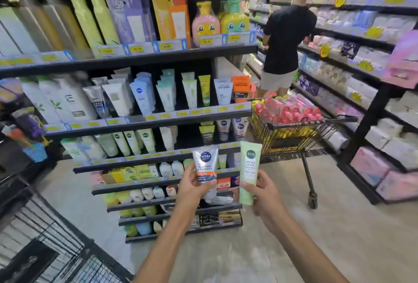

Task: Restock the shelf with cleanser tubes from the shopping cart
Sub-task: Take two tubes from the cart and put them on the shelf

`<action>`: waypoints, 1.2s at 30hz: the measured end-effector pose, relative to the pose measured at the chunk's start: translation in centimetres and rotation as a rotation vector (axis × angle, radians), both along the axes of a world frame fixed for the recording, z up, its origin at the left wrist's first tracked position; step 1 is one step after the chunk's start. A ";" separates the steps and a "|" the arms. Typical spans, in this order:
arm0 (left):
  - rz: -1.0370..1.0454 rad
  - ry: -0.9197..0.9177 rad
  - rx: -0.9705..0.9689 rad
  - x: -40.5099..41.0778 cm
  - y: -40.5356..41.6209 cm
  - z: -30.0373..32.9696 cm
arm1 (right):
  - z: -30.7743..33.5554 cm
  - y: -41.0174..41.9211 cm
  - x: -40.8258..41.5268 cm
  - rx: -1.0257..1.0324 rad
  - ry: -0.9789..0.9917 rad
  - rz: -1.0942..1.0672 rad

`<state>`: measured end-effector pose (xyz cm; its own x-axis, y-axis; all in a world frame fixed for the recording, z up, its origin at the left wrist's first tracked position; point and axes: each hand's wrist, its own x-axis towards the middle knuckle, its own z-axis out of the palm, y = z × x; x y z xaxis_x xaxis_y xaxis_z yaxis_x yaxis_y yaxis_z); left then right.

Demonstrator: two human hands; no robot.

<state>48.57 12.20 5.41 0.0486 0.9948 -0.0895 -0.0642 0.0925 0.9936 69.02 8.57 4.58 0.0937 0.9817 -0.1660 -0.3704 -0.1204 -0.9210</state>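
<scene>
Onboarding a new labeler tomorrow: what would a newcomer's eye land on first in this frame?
Centre foreground: the left hand grips a grey-and-white Nivea Men tube, and the right hand grips a pale green cleanser tube, both held upright before the black multi-tier shelf unit of skincare products. To the right, a black wire shopping cart heaped with red and pink packages stands in the aisle, a person in a black T-shirt behind it.

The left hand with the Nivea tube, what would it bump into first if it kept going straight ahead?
Probably the black metal shelf of cleanser tubes ahead; the left hand holds the silver Nivea tube before it, though depth is unclear.
</scene>
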 end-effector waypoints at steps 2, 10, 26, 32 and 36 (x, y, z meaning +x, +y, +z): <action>-0.013 0.021 -0.003 0.9 1.0 -0.4 | -0.3 0.7 0.7 -0.021 0.010 -0.016; 0.012 0.084 -0.008 4.1 7.4 -3.3 | -2.0 6.4 3.3 -0.074 -0.043 -0.035; 0.097 0.178 -0.018 9.9 21.2 -9.4 | -4.5 15.8 6.2 -0.166 -0.079 -0.050; 0.187 0.299 0.049 12.4 26.1 -11.0 | -5.1 18.1 7.4 -0.192 -0.063 -0.044; 0.229 0.340 0.020 13.8 30.1 -12.0 | -4.9 19.5 8.9 -0.185 -0.107 0.007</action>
<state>62.38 42.30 -6.57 -0.2032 0.9782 -0.0427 0.2512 0.0942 0.9633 77.90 28.04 -0.28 0.1139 0.9361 -0.3328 -0.2698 -0.2933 -0.9172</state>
